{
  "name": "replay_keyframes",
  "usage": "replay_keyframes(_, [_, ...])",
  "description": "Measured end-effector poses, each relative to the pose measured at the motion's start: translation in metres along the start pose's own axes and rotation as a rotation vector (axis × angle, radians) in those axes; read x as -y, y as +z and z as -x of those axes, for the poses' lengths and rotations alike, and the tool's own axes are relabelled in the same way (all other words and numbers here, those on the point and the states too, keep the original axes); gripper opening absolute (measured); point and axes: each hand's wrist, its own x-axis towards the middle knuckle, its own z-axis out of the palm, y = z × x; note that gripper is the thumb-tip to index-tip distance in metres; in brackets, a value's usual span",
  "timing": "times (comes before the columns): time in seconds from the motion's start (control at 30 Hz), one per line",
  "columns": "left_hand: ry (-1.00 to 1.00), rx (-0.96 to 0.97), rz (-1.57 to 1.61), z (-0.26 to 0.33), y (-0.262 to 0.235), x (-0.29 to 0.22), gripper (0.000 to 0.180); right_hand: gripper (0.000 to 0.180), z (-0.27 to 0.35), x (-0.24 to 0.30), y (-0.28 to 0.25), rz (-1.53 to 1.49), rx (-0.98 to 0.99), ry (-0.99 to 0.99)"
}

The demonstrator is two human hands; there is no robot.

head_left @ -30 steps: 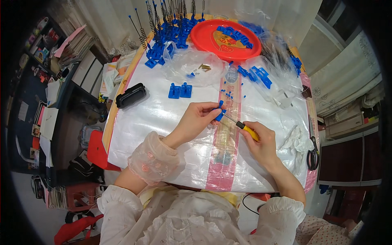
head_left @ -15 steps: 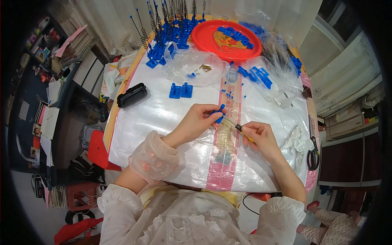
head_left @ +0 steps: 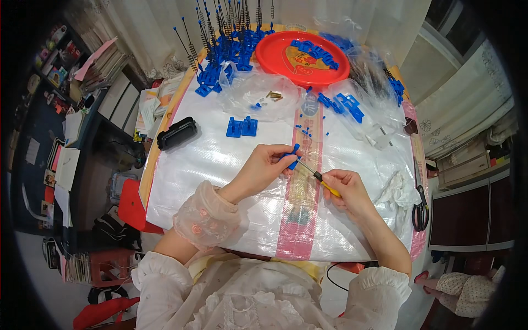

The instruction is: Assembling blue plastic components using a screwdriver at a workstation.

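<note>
My left hand [head_left: 265, 166] pinches a small blue plastic part [head_left: 293, 159] just above the white woven table cover [head_left: 209, 165]. My right hand [head_left: 345, 190] grips a yellow-handled screwdriver [head_left: 320, 177], and its thin metal tip points up and left into the blue part. Both hands sit near the middle of the table, over a pink stripe in the cover. Two finished-looking blue clips [head_left: 242, 127] lie a little farther back.
A red round tray [head_left: 286, 58] with blue parts stands at the back. Blue bases with springs and rods [head_left: 223, 38] crowd the back left. A clear bag with brass screws [head_left: 273, 95], a black box [head_left: 177, 133] at the left edge, and scissors [head_left: 421, 209] at the right edge.
My right hand has slid slightly along the screwdriver and turned it, so less of the yellow handle shows. My left hand keeps the blue part in the same place.
</note>
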Motion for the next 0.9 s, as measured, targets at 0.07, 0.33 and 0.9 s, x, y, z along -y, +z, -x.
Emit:
replay_keyframes(0.07, [-0.008, 0.001, 0.003, 0.001, 0.0, 0.0, 0.022, 0.022, 0.0, 0.0, 0.0, -0.018, 0.008, 0.012])
replay_keyframes(0.33, [0.013, -0.009, 0.042, 0.001, 0.002, 0.002, 0.022, 0.023, 0.0, 0.001, -0.001, -0.051, 0.017, 0.039])
replay_keyframes(0.9, [0.064, -0.03, 0.047, 0.001, 0.004, 0.002, 0.021, 0.027, -0.002, -0.003, -0.01, -0.226, 0.131, 0.098])
